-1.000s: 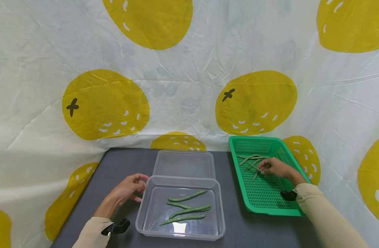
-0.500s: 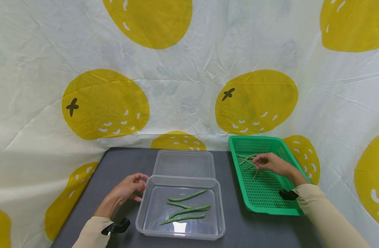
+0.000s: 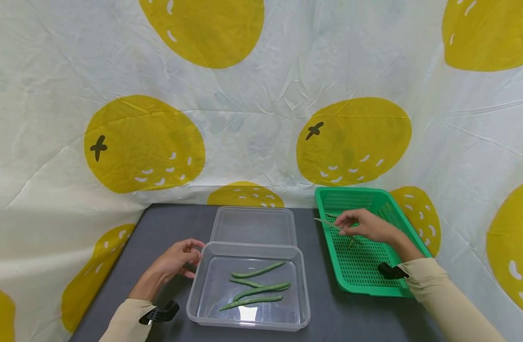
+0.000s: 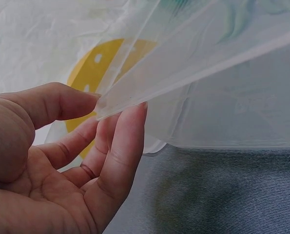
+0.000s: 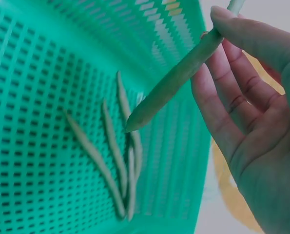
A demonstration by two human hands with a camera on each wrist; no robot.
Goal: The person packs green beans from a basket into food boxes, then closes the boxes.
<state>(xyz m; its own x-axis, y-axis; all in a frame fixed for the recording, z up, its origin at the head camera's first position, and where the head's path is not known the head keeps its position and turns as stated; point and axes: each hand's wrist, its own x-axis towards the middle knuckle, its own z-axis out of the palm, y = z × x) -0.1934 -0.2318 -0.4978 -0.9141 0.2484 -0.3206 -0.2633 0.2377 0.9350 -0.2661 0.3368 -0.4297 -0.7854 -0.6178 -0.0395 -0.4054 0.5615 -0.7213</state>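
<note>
My right hand [image 3: 366, 227] pinches a green bean [image 5: 176, 83] between thumb and fingers, above the left side of a green plastic basket [image 3: 344, 275]. Several more green beans [image 5: 96, 158] lie on the basket's mesh floor, partly hidden by the hand in the head view. With thumb and fingertips, my left hand [image 4: 86, 146] pinches the rim at the left corner of a clear plastic container [image 3: 248, 323]. Inside that container, several green beans [image 3: 258, 299] lie spread across the bottom.
Behind the container lies a clear lid [image 3: 254, 225], flat on the dark table [image 3: 159, 228]. A white cloth [image 3: 253, 142] with yellow fruit prints hangs along the back and sides of the table.
My right hand has lifted a green bean from the basket floor and moved left with it toward the basket's left rim. The left hand stays at the container's corner.
</note>
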